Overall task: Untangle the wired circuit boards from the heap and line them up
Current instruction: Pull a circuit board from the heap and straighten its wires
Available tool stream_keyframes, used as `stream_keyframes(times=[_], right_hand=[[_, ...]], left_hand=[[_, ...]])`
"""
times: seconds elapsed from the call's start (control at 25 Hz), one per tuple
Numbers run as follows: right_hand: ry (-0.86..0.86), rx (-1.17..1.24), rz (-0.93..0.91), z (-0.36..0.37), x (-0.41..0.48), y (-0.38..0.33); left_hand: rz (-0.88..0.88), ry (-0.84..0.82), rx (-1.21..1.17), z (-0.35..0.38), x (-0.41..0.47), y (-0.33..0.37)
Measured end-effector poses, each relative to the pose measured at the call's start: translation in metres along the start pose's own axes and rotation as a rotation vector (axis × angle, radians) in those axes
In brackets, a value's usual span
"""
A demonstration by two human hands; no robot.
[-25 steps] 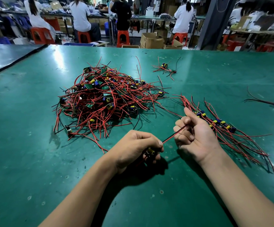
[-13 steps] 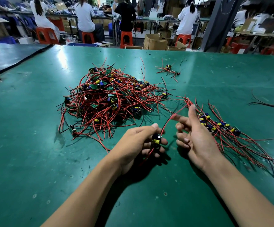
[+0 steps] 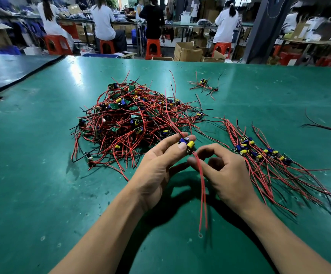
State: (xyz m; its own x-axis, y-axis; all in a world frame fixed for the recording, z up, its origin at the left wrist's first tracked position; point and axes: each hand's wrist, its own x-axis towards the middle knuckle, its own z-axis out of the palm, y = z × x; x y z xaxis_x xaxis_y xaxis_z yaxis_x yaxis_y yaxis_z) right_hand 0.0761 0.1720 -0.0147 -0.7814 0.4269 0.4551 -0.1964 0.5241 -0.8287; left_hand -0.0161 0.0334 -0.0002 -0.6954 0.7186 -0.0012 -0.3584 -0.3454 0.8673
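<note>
While left hand pinches small circuit board between thumb and fingertips above green table mat, right hand pinches its red wires just below board, fingers curled. Wires hang toward person. Tangled heap just behind left hand. Lined-up row of boards beside right hand. Stray board behind heap, well apart.

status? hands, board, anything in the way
Left hand holds one board. Right hand pinches its lower wires. Upper wires run over heap, maybe snagged.
</note>
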Motion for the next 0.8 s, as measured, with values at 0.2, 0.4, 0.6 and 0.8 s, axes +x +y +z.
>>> stream_keyframes(times=[0.2, 0.4, 0.6, 0.8], right_hand=[[0.034, 0.002, -0.038, 0.000, -0.002, -0.002], [-0.018, 0.729, 0.438, 0.003, 0.007, -0.013], [-0.241, 0.985, 0.588, -0.013, 0.012, -0.015], [-0.346, 0.873, 0.676, -0.010, 0.006, -0.013]], left_hand=[[-0.006, 0.018, 0.002, 0.000, 0.000, -0.004], [0.002, -0.069, -0.049, 0.001, -0.001, -0.004], [-0.038, -0.055, -0.070, 0.003, 0.000, -0.003], [-0.238, -0.202, 0.064, 0.008, -0.004, -0.005]])
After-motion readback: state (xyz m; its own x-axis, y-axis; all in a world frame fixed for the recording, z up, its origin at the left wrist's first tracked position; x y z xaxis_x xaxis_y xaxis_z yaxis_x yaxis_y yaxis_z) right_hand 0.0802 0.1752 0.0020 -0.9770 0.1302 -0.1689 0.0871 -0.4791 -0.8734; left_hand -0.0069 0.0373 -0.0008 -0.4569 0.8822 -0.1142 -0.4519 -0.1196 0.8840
